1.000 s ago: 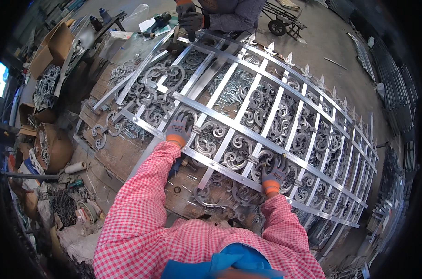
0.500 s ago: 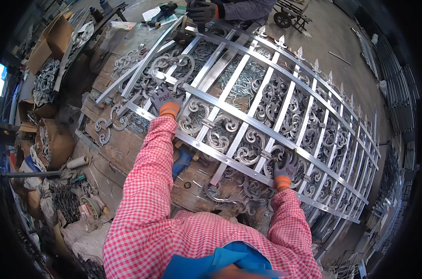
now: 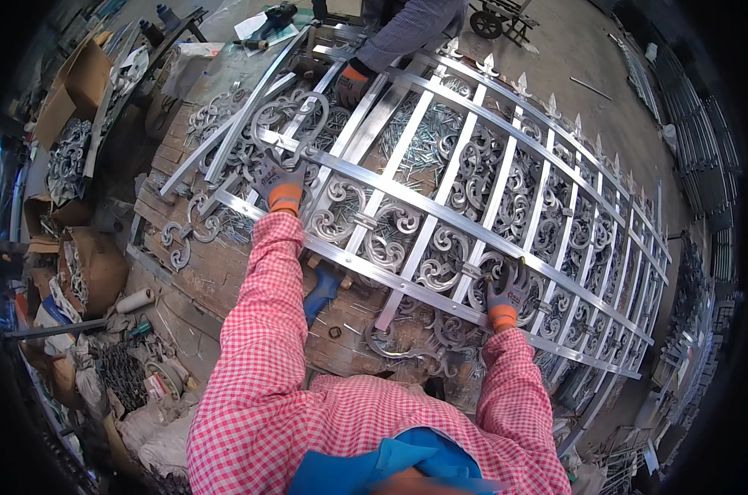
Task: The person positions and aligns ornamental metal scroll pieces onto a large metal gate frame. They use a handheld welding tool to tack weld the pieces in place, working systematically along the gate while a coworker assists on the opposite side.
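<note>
A silver metal fence panel with crossing rails and spear-shaped tips lies over the workbench. My left hand, in a grey and orange glove, is closed at the lower part of a large metal scroll by the panel's left end; its fingertips are partly hidden. Farther right, my right hand, gloved alike, rests with fingers spread over the scrollwork between two rails. Smaller scrolls fill the band between my hands. Below the near rail lies a blue-handled tool.
Across the panel a co-worker's gloved hand reaches in among the bars. Many loose screws lie under the panel. A dark power drill sits at the back left. Cardboard boxes stand at left, and a hand cart beyond.
The co-worker's gloved hand has come down from the far edge to the bars, and the arm now leans farther over. The view has shifted slightly; my hands keep their places on the panel.
</note>
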